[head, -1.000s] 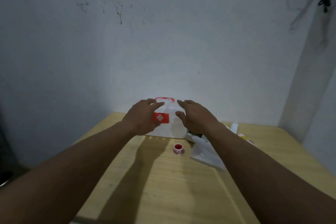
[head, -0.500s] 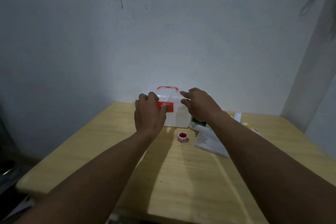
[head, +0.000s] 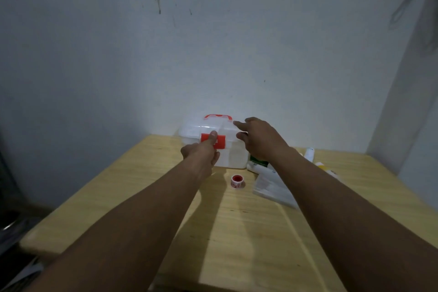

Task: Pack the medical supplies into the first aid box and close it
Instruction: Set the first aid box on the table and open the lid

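Note:
A white translucent first aid box (head: 233,155) with a red handle and a red front latch (head: 221,142) stands shut at the table's far edge, against the wall. My left hand (head: 201,153) is in front of it, thumb pressed on the red latch. My right hand (head: 259,138) hovers at the lid's right end with fingers spread, holding nothing. A small red-and-white tape roll (head: 237,181) lies just in front of the box. To the right lie a green-labelled tube (head: 257,163), a clear packet (head: 272,188), a white tube (head: 308,153) and a yellow item (head: 328,169).
The wooden table (head: 237,232) reaches from the wall toward me, with its left edge dropping off to a dark floor. A pale wall stands right behind the box and a corner pillar rises at the right.
My left hand slid down from the lid to the front, its thumb now on the red latch. My right hand lifted slightly and opened at the lid's right end.

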Tool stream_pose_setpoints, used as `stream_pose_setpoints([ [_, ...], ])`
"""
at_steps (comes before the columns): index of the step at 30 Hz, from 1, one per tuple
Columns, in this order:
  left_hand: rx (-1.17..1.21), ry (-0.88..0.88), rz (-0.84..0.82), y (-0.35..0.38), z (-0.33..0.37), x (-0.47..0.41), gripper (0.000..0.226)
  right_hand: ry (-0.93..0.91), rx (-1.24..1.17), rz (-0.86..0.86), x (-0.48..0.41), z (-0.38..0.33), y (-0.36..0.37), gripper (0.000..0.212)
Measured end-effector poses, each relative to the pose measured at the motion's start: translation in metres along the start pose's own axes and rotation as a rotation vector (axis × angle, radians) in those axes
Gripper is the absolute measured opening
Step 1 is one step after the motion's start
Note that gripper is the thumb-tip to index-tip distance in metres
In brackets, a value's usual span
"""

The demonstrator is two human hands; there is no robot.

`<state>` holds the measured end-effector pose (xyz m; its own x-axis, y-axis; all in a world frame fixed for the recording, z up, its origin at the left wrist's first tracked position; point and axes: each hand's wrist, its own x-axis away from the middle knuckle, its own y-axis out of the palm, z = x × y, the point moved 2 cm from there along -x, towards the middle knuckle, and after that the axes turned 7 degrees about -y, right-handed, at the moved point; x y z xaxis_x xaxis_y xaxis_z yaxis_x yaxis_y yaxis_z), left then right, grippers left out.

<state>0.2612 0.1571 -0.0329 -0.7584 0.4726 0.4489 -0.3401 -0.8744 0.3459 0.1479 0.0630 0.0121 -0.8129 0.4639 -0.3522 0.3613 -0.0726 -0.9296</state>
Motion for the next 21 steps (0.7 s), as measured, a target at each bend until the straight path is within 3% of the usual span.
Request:
stream_pose_setpoints([
  [6, -0.001, 0.020, 0.021, 0.005, 0.009, -0.007, 0.069, 0.010, 0.013, 0.019, -0.008, -0.003, -0.007, 0.046],
  [11, -0.090, 0.122, 0.151, 0.018, 0.029, -0.001, 0.064, 0.018, -0.036, 0.045, -0.007, 0.002, -0.009, 0.045],
  [14, -0.246, 0.298, 0.147, 0.016, 0.031, 0.005, 0.051, 0.028, -0.058, 0.040, -0.003, 0.004, -0.005, 0.047],
  [16, -0.394, 0.438, 0.165, 0.009, 0.033, 0.007, 0.015, 0.034, -0.083, 0.042, -0.003, 0.006, -0.001, 0.050],
  [21, -0.714, 0.802, 0.138, -0.013, 0.048, 0.003, 0.015, 0.078, -0.196, 0.074, -0.007, 0.010, 0.007, 0.051],
])
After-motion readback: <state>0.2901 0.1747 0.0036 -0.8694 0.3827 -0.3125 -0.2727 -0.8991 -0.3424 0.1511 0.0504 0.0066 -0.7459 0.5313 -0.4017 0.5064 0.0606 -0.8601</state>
